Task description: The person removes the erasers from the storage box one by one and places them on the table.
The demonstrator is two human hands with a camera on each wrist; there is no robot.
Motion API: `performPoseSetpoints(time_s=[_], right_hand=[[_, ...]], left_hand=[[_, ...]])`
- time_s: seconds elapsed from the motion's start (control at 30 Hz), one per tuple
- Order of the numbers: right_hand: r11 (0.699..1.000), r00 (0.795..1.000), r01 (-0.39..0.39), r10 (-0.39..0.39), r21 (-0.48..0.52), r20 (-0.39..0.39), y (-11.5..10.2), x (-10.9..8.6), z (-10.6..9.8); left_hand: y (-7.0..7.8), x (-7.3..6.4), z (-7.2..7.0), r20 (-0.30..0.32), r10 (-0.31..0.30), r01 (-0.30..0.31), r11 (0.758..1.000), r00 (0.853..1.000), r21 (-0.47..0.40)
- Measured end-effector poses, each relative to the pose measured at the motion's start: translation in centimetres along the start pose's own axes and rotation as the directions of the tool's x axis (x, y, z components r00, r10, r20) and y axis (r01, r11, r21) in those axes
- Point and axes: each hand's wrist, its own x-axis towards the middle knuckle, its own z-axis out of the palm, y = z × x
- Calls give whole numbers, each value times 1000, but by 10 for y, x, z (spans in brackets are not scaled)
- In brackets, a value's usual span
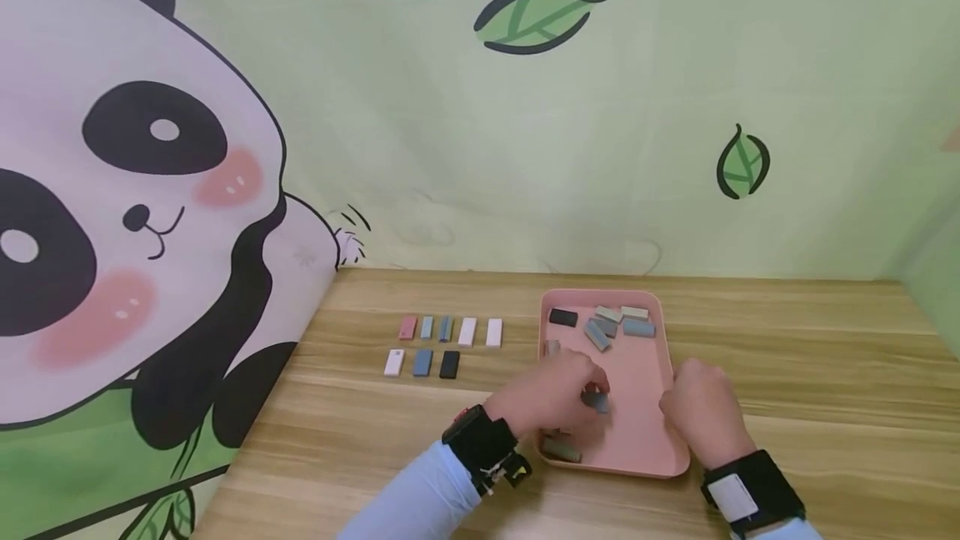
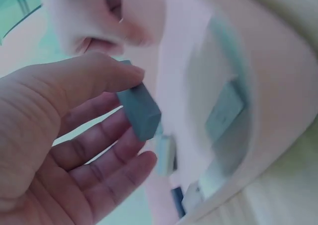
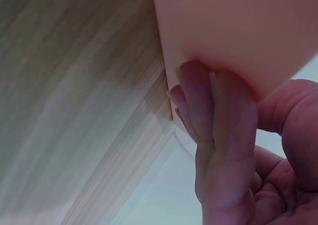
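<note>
Left hand: we pinch a gray block in our left hand, over the pink tray, lower middle of the head view.
Right hand: our right hand grips the tray's right edge.
In the way: loose blocks bunch near the tray's top.
Rows: eight small blocks lie left of the tray.
Room: we see pink floor below the bunch.

Right hand against the pink tray, thumb apparently behind its edge, wood-grained table alongside.
</note>
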Motion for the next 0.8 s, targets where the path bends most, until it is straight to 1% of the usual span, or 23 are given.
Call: performPoseSetpoints(time_s=[0.1,0.2,0.27,0.33,0.4,0.43,0.5,0.53,0.6,0.67,0.7,0.8], right_hand=[[1000,1000,1,-1,-5,-6,0,0,1],[1000,1000,4,-4,-5,-6,0,0,0],[1000,1000,4,-4,-5,-5,0,0,1],[1000,1000,3,-3,-4,-2,-1,0,1],[1000,1000,-4,4,-6,4,-1,0,1],[1000,1000,-2,2,-7,5,-1,0,1],[1000,1000,-1,1,-9,6,-1,0,0],[1000,1000,2,-2,-12,4,-1,0,0],[1000,1000,10,-10,-15,1,-1,-1,0],[1000,1000,16,-16,-22,-3,-1,-1,-1],[1000,1000,18,-18,-24,-3,-1,-1,-1],[1000,1000,16,-16,-23,0,-2,-1,-1]], left_hand=[[-5,-2,-12,-70,19,-20,1000,997,-22],[-11,-6,-25,-136,-1,-6,998,991,-56],[-15,-10,-33,-173,-35,23,997,984,-71],[-20,-16,-41,-208,-94,73,992,974,-105],[-26,-22,-48,-253,-137,105,985,958,-136],[-30,-25,-51,-281,-162,121,980,946,-155],[-38,-31,-57,-340,-200,136,970,919,-204],[-42,-34,-60,-372,-221,143,963,902,-227],[-49,-40,-64,-436,-265,155,950,860,-273],[-57,-45,-67,-505,-300,158,939,809,-305],[-60,-48,-67,-540,-314,154,935,781,-321],[-68,-55,-67,-627,-364,150,918,689,-368]])
